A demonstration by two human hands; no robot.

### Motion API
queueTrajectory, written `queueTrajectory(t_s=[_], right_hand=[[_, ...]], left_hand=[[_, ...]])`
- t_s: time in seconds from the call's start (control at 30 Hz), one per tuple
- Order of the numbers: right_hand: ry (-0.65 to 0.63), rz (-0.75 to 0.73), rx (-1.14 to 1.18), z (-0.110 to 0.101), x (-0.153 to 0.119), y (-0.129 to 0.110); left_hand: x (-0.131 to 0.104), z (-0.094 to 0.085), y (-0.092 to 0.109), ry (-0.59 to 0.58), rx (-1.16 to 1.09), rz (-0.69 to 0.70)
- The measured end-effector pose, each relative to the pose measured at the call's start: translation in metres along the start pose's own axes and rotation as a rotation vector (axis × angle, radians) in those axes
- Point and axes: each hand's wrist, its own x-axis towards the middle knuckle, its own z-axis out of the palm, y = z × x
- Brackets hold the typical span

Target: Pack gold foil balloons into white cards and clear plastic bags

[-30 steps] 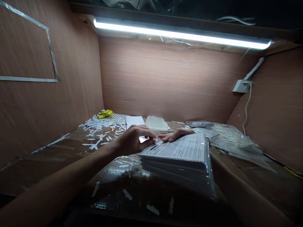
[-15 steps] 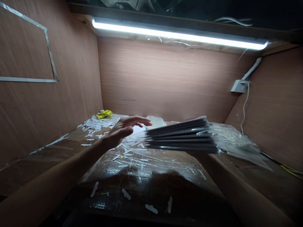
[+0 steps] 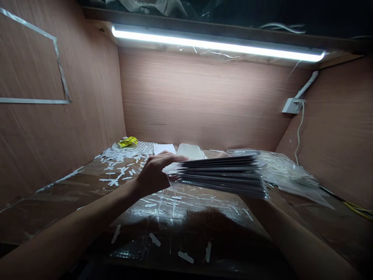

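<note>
A stack of thin, dark-edged flat packets (image 3: pixel 218 175) is held up over the table, fanned a little at its right end. My left hand (image 3: pixel 159 171) grips the left end of the stack, thumb on top and the other fingers partly hidden. My right hand (image 3: pixel 223 154) is mostly hidden behind and beneath the stack, which it supports; only a bit of it shows over the top edge. Below, small white cut-out pieces (image 3: pixel 185 257) lie on the shiny, tape-covered table surface (image 3: pixel 175 217).
Many white scraps (image 3: pixel 116 153) and a yellow label roll (image 3: pixel 127 142) lie at the back left. A pale stack (image 3: pixel 190 151) stands at the back middle. Clear plastic bags (image 3: pixel 291 171) lie at the right, near a cable (image 3: pixel 300 134). Wooden walls surround the table.
My left hand has moved from open beside the stack to closed on its left end. The right end of the stack has tipped slightly downward.
</note>
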Motion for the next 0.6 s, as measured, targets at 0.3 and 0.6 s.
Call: queueTrajectory(t_s=[0.3, 0.6], right_hand=[[-0.002, -0.09, 0.057, 0.017, 0.0, -0.025], [-0.03, -0.079, 0.116, 0.021, 0.0, -0.026]], left_hand=[[0.006, 0.0, 0.015, 0.111, -0.007, 0.166], [0.004, 0.006, 0.016, 0.056, -0.046, 0.134]])
